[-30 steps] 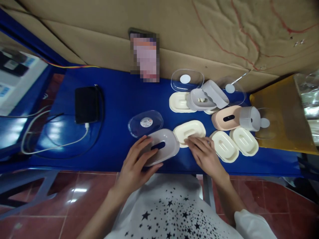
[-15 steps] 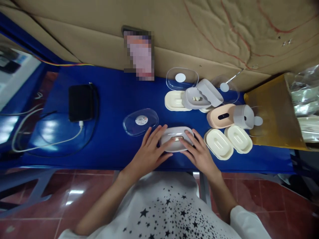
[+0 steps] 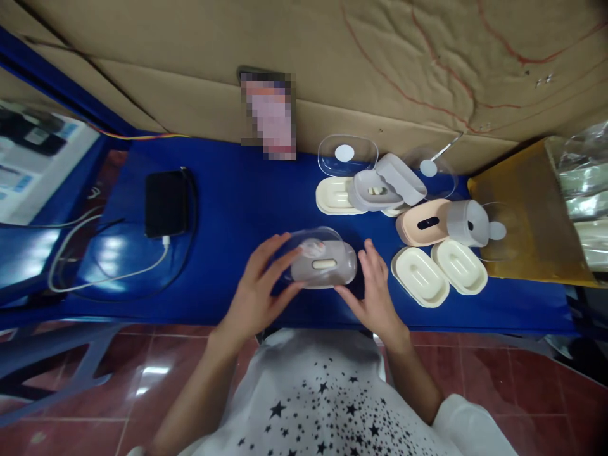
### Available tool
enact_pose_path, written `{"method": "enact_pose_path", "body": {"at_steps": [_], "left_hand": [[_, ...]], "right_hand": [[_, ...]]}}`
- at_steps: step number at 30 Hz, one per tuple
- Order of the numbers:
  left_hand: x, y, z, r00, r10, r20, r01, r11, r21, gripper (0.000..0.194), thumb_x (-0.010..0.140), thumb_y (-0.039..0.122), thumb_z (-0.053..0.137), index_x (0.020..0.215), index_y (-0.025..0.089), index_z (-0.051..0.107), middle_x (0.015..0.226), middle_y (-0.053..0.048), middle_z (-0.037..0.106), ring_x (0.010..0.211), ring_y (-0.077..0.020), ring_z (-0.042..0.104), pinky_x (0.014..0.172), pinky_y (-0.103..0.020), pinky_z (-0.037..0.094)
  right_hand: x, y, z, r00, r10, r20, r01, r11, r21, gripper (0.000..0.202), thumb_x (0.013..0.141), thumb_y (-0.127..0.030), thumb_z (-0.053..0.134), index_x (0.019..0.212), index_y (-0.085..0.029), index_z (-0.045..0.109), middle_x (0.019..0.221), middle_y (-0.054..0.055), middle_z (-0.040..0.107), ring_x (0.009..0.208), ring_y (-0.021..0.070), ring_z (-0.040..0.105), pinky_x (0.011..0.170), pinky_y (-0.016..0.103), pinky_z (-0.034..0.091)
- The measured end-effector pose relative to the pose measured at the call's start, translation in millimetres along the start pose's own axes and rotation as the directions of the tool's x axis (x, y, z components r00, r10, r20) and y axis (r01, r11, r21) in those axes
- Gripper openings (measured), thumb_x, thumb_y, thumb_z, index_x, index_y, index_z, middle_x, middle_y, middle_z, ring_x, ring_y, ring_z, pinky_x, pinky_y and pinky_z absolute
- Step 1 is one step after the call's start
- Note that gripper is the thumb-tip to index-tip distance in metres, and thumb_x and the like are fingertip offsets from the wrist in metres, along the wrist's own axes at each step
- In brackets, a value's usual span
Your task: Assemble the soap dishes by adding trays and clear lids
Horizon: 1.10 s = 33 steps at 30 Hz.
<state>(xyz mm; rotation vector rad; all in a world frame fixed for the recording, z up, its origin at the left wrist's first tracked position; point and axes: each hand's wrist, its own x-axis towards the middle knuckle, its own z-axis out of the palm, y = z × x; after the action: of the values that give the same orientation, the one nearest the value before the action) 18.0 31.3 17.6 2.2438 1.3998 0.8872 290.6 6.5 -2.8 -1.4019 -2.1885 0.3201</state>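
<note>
A grey oval plastic box (image 3: 342,265) with a cream-bottomed slot in its top sits on the blue table before me. My left hand (image 3: 261,285) grips a clear plastic lid (image 3: 327,235) by its left side. That lid, with a round printed sticker on it, is tilted over the box's left part. My right hand (image 3: 375,294) is at the box's right end, thumb and fingers spread apart. Its thumb tip is close to the box's lower edge; whether it touches I cannot tell.
Cream trays (image 3: 420,277), a peach box (image 3: 418,221) and grey parts (image 3: 375,190) lie to the right. Another clear lid (image 3: 327,155) is behind them. A cardboard carton (image 3: 517,215) stands far right. At left lies a black device (image 3: 165,206) with cables.
My left hand has left the grey box and picked up the clear lid, bringing it right over the box. My right hand has come off the box top to its right side.
</note>
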Motion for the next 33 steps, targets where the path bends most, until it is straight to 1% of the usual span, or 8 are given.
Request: {"method": "enact_pose_path", "body": {"at_steps": [2, 3, 7, 11, 15, 19, 26, 33], "left_hand": [[-0.6, 7.9, 9.4, 0.992, 0.094, 0.082, -0.091, 0.995, -0.037, 0.060, 0.106, 0.032, 0.068, 0.161, 0.033, 0.044, 0.167, -0.013, 0.047, 0.157, -0.0360, 0.046, 0.123, -0.061, 0.049], [-0.5, 9.5, 13.4, 0.988, 0.116, 0.104, -0.112, 0.993, -0.045, 0.061, 0.106, 0.031, 0.067, 0.162, 0.033, 0.042, 0.168, -0.014, 0.047, 0.158, -0.0361, 0.044, 0.123, -0.062, 0.049], [0.5, 8.1, 21.5, 0.975, 0.157, 0.159, -0.157, 0.988, -0.015, 0.059, 0.106, 0.030, 0.068, 0.160, 0.028, 0.044, 0.169, -0.017, 0.044, 0.162, -0.0360, 0.037, 0.124, -0.062, 0.049], [-2.6, 4.3, 22.8, 0.968, 0.188, 0.168, -0.199, 0.979, 0.047, 0.061, 0.103, 0.028, 0.071, 0.159, 0.025, 0.046, 0.173, -0.019, 0.037, 0.162, -0.0368, 0.037, 0.122, -0.059, 0.052], [-10.8, -3.4, 25.7, 0.975, 0.181, 0.129, -0.186, 0.982, 0.027, 0.071, 0.101, 0.032, 0.074, 0.164, 0.029, 0.041, 0.177, -0.019, 0.030, 0.159, -0.0369, 0.043, 0.117, -0.055, 0.057], [-18.8, -11.8, 28.3, 0.987, 0.143, 0.072, -0.142, 0.990, -0.018, 0.078, 0.098, 0.037, 0.077, 0.165, 0.036, 0.039, 0.175, -0.016, 0.035, 0.154, -0.0366, 0.051, 0.114, -0.056, 0.060], [-19.0, -11.4, 29.2, 0.984, 0.149, 0.092, -0.147, 0.989, -0.032, 0.069, 0.101, 0.032, 0.076, 0.161, 0.033, 0.043, 0.172, -0.017, 0.035, 0.156, -0.0384, 0.046, 0.116, -0.060, 0.058], [-6.7, -6.6, 34.5, 0.992, 0.059, 0.116, -0.051, 0.996, -0.070, 0.062, 0.100, 0.051, 0.073, 0.152, 0.030, 0.049, 0.167, -0.020, 0.038, 0.152, -0.0404, 0.047, 0.117, -0.063, 0.053]], "right_hand": [[1.3, 4.9, -6.9, 1.000, -0.012, -0.019, 0.012, 1.000, -0.005, 0.095, 0.106, -0.035, 0.066, 0.176, -0.039, 0.001, 0.185, 0.009, 0.007, 0.168, 0.0360, 0.024, 0.129, 0.065, 0.040], [1.8, 7.9, -10.9, 1.000, -0.030, 0.005, 0.030, 0.999, -0.010, 0.092, 0.106, -0.034, 0.067, 0.176, -0.041, 0.006, 0.185, 0.008, 0.009, 0.167, 0.0361, 0.027, 0.128, 0.064, 0.041], [0.3, 18.2, -20.9, 0.987, -0.107, 0.124, 0.109, 0.994, -0.012, 0.083, 0.108, -0.028, 0.064, 0.175, -0.040, 0.018, 0.176, 0.009, 0.039, 0.158, 0.0311, 0.045, 0.125, 0.056, 0.049], [-4.0, 22.2, -17.6, 0.981, -0.167, 0.101, 0.172, 0.984, -0.053, 0.081, 0.107, -0.020, 0.063, 0.175, -0.034, 0.022, 0.166, 0.014, 0.052, 0.154, 0.0302, 0.051, 0.121, 0.053, 0.053], [-2.9, 21.9, -15.4, 0.967, -0.225, 0.119, 0.234, 0.969, -0.076, 0.079, 0.106, -0.019, 0.065, 0.174, -0.031, 0.027, 0.163, 0.014, 0.056, 0.154, 0.0319, 0.051, 0.121, 0.053, 0.054], [-0.6, 20.5, -14.5, 0.953, -0.258, 0.158, 0.270, 0.961, -0.063, 0.073, 0.105, -0.021, 0.068, 0.170, -0.031, 0.037, 0.167, 0.012, 0.052, 0.159, 0.0327, 0.044, 0.123, 0.053, 0.053], [-0.7, 23.8, -10.2, 0.956, -0.280, 0.088, 0.282, 0.959, -0.005, 0.077, 0.103, -0.016, 0.069, 0.171, -0.033, 0.035, 0.166, 0.010, 0.053, 0.161, 0.0298, 0.042, 0.124, 0.051, 0.054], [1.9, 27.1, -13.7, 0.968, -0.251, -0.010, 0.251, 0.965, 0.080, 0.080, 0.102, -0.015, 0.071, 0.171, -0.033, 0.035, 0.161, 0.011, 0.059, 0.153, 0.0282, 0.053, 0.120, 0.049, 0.059]]}}
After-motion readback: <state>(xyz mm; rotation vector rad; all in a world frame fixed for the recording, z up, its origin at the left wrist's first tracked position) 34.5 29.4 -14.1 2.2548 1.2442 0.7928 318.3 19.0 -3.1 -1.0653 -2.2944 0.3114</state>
